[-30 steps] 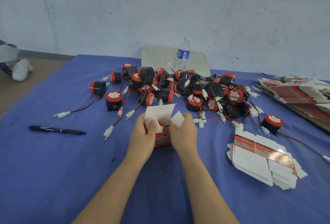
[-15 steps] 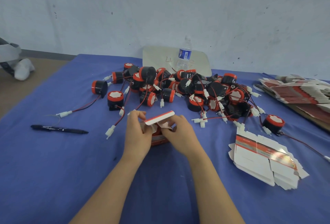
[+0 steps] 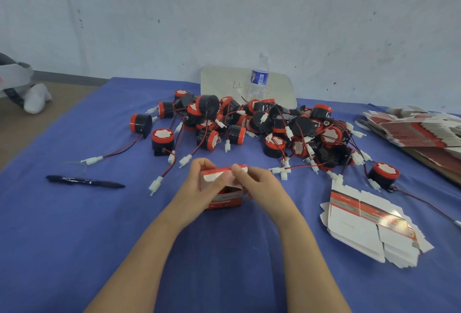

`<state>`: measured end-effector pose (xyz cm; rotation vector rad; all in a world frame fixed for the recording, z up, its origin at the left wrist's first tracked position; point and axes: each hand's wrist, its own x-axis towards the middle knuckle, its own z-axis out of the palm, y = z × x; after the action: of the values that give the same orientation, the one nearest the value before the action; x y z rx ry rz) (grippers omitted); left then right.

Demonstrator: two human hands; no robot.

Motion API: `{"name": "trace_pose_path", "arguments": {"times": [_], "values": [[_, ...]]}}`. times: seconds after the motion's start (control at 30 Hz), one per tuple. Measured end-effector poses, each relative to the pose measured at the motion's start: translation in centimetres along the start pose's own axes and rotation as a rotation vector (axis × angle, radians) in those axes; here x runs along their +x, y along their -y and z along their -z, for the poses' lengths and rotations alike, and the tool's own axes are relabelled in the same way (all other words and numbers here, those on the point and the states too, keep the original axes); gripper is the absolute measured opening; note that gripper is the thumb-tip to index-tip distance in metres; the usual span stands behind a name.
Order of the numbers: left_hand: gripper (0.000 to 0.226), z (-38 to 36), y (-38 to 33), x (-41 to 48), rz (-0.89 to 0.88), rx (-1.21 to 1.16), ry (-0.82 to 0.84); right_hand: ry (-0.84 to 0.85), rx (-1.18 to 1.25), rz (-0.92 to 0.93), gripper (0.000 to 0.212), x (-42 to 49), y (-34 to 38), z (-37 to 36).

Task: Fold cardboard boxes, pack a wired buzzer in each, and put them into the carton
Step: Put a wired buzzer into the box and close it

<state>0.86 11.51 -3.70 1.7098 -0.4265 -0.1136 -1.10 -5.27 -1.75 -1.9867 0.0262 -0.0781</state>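
Since a second ago, the white lid flap (image 3: 216, 175), then standing upright, has been brought down over the top of the cardboard box (image 3: 225, 200). The box is held at the middle of the worktop (image 3: 74, 237), between the near edge and the pile of wired buzzers (image 3: 262, 125) toward the far edge. The left hand (image 3: 197, 184) is curled round its left side; the lid's front edge is pinched by the right hand (image 3: 260, 185). The closing step is judged to be in hand. A gap remains under the lid, so the tuck tab must next be pressed inside the front wall. No carton can be identified.
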Motion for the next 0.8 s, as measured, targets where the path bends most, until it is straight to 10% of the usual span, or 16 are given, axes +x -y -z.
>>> {"name": "trace_pose_path", "arguments": {"times": [0.8], "values": [[0.027, 2.1, 1.4, 0.7, -0.056, 0.161, 0.191, 0.155, 0.173, 0.022, 0.023, 0.2, -1.1, 0.1]]}}
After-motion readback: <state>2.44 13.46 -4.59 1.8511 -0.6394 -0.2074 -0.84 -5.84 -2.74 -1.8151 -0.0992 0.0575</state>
